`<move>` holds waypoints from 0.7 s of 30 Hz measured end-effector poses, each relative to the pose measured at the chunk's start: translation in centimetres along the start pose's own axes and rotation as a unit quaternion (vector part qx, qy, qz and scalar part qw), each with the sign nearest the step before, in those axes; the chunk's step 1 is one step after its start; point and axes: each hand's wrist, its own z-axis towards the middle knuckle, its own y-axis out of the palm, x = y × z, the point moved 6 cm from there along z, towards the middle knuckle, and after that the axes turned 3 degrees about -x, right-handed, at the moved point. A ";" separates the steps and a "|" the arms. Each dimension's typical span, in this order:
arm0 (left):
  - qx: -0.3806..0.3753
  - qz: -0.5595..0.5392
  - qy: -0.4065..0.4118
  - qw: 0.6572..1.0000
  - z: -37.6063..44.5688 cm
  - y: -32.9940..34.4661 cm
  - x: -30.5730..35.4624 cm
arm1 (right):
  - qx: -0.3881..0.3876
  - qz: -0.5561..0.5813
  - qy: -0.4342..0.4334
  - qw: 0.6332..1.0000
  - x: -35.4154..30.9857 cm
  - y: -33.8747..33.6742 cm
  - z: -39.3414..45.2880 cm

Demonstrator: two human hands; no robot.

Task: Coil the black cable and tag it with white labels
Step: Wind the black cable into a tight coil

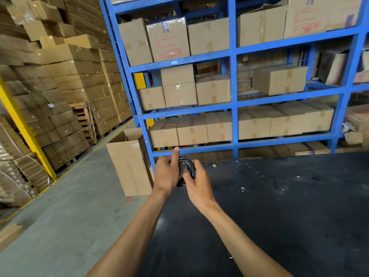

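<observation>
Since the blue rack is right behind the dark table, there's not much room forward, plenty to the right though. An open carton stands just off the table's left edge. Both hands hold the coiled black cable above that corner: left hand gripping with one finger sticking up, right hand curled round it. Loosen either and I'd guess the loops spring apart or drop off the edge. No white labels visible.
</observation>
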 end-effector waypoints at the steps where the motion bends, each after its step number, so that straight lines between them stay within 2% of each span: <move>1: 0.005 -0.002 0.005 1.000 -0.1 -0.1 -0.1 | -0.005 -0.011 0.001 1.000 0.0 0.1 -0.1; 5: -0.005 -0.025 -0.006 1.000 -0.7 0.3 -0.9 | -0.002 -0.056 0.011 0.998 0.3 0.3 -0.3; 9: -0.051 -0.083 -0.047 0.994 -1.3 0.8 -1.7 | 0.017 -0.095 -0.005 0.995 0.2 0.2 -0.6; 12: -0.079 -0.112 -0.098 0.986 -1.5 1.0 -2.3 | 0.024 -0.097 0.001 0.995 0.3 0.1 -0.6; 14: -0.084 -0.111 -0.100 0.985 -1.7 0.9 -2.4 | 0.028 -0.086 0.009 0.996 0.3 0.0 -0.5; 18: -0.052 -0.081 -0.072 0.993 -1.9 0.0 -2.3 | 0.022 -0.066 0.014 0.997 0.3 0.5 -0.8; 21: -0.003 -0.049 -0.094 0.994 -1.3 -1.4 -2.5 | 0.003 -0.064 -0.010 0.998 0.2 0.8 -1.2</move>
